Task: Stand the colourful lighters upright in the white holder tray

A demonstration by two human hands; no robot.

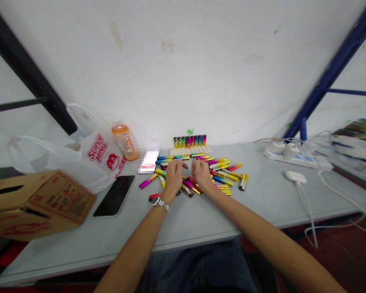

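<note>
My left hand [173, 174], with a silver watch [161, 203] on its wrist, hovers over a loose pile of shiny, rainbow-coloured lighters [221, 180]. Its fingers curl inward and its thumb points right; what they hold, if anything, is hidden. Close beside it, my right hand [201, 173] is closed in a fist over the same pile. A spot of green shows at its fingers, too small to name. Behind both hands, several lighters [188, 141] stand upright in a row at the back of a white tray with holes [190, 150], against the wall.
On the left are a cardboard box [57, 199], a white plastic bag [91, 158], an orange drink bottle [125, 140], a black-screened phone [115, 196] and a blurred-out white card [148, 161]. A power strip [299, 156] and a white charger [295, 177] with cables lie right.
</note>
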